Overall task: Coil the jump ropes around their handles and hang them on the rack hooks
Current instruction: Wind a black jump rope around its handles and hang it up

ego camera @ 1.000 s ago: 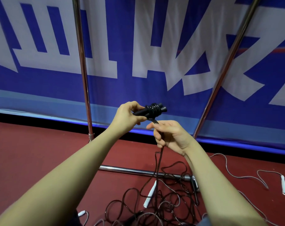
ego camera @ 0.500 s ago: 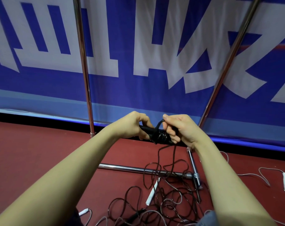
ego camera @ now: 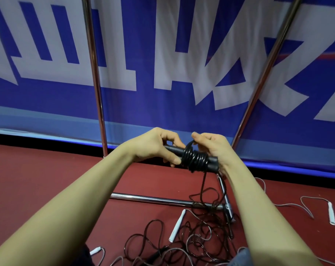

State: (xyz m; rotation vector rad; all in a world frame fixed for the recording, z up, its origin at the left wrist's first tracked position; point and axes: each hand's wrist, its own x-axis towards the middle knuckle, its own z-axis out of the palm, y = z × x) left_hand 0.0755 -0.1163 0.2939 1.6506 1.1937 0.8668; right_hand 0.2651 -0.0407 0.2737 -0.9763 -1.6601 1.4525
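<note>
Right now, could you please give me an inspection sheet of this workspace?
Surface: dark red floor, ropes strewn on it.
Job's things: black handles held together, black rope coiled round them, its tail trailing to the floor.
Clutter: tangled dark ropes; white handles.
Grippers: left hand grips the handles; right hand pinches the rope loop.
Cables: white rope lies loose at right.
Surroundings: chrome rack poles; blue banner; hooks not seen.
</note>
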